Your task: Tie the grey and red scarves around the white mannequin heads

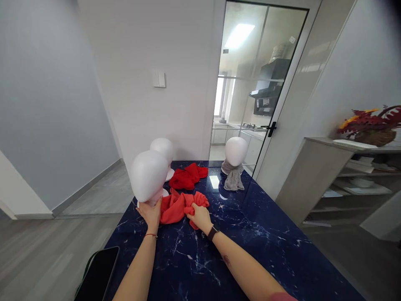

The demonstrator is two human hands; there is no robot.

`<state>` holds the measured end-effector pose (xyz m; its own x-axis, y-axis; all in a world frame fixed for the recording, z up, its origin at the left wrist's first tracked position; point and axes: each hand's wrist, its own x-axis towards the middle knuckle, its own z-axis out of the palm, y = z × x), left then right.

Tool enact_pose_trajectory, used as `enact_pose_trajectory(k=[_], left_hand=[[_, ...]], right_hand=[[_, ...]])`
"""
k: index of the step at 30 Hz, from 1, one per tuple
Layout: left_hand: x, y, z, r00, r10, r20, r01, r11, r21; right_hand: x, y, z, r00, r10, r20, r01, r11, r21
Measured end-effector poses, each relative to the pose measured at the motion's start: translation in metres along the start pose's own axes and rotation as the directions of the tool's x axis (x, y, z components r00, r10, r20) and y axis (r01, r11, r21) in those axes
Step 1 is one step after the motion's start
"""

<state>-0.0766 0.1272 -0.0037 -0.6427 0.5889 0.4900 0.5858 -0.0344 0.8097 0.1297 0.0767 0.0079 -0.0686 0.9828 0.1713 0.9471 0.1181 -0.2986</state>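
Note:
My left hand (151,214) is wrapped around the neck of the nearest white mannequin head (149,175), which tilts to the left. In my right hand (200,217) is a bunched end of an orange-red scarf (173,208), its fingers closed on the cloth. The rest of that scarf lies crumpled on the table between my hands, reaching the left fingers. Behind it rests a darker red scarf (187,176), beside a second mannequin head (163,149) partly hidden by the first. Farther right, a third head (236,151) stands upright with a grey scarf (233,177) around its neck.
The dark blue marble-patterned table (250,246) stretches toward me. A phone (99,274) lies at its left front edge. Beyond the table are a wall and a glass door (250,83). On the right stands a shelf unit (326,167) carrying a flower basket (376,129).

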Motion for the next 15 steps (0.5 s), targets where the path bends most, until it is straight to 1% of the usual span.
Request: enact_pose_trajectory(k=[3,5,7,9,11,13,15], left_hand=[[0.008,-0.005,0.000,1.000,0.016,-0.016,-0.016,1.000,0.016],[0.012,-0.007,0.000,0.999,0.035,-0.010,-0.035,0.999,0.033],[0.013,-0.008,0.000,0.999,0.048,-0.007,-0.047,0.998,0.049],[0.013,-0.008,0.001,0.999,0.033,-0.025,-0.031,0.998,0.051],[0.013,-0.007,0.000,0.999,0.005,-0.051,-0.003,0.999,0.048],[0.010,-0.006,-0.002,0.998,-0.012,-0.066,0.016,0.999,0.051],[0.005,-0.004,-0.006,0.998,-0.003,-0.058,0.005,0.999,0.041]], right_hand=[[-0.024,0.013,-0.004,0.994,-0.100,0.053,0.099,0.995,0.009],[-0.044,0.034,-0.010,0.988,-0.134,0.071,0.131,0.990,0.042],[-0.063,0.063,-0.018,0.991,-0.115,0.067,0.109,0.990,0.086],[-0.078,0.096,-0.027,0.997,-0.063,0.043,0.057,0.991,0.122],[-0.087,0.127,-0.035,1.000,0.017,0.013,-0.018,0.993,0.120],[-0.089,0.154,-0.041,0.992,0.121,-0.020,-0.119,0.991,0.068],[-0.086,0.176,-0.046,0.969,0.240,-0.053,-0.241,0.970,-0.017]])
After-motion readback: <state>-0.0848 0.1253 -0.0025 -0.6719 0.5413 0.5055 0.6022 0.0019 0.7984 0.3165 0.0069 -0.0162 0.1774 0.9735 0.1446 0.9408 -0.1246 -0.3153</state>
